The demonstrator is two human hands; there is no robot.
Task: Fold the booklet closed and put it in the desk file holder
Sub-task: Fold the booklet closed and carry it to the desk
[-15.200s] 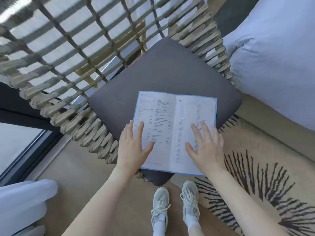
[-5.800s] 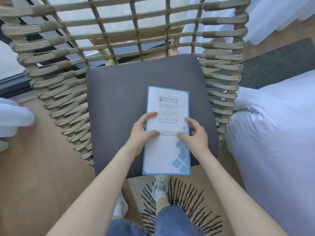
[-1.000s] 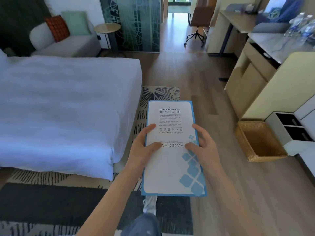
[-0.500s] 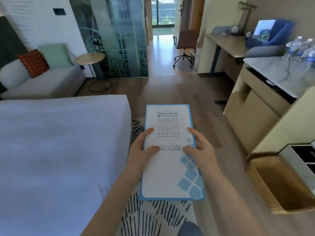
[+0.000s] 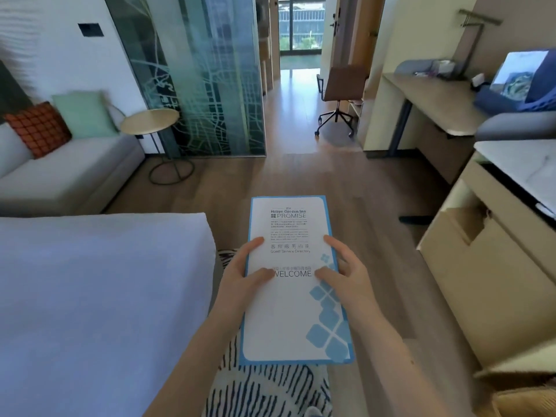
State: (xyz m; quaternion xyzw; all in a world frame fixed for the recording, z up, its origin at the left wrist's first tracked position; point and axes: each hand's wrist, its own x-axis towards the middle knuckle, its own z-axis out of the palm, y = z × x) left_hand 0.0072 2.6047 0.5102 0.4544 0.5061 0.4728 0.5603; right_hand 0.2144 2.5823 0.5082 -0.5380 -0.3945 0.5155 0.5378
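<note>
You have one booklet point(image 5: 296, 284), two hands, left point(image 5: 243, 278) and right point(image 5: 346, 275), two cushions, orange point(image 5: 37, 127) and green point(image 5: 84, 114), one round table point(image 5: 149, 121), one office chair point(image 5: 341, 88), one bed point(image 5: 90, 296).

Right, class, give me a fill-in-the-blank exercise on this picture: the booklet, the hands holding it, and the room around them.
1. The booklet is folded ____, front cover up.
2. It is held by ____ hands, the left hand and the right hand, one at each side edge.
3. The large word printed between the thumbs is ____.
4. The white bed lies to the person's ____.

Missing words: closed; both; WELCOME; left
</note>
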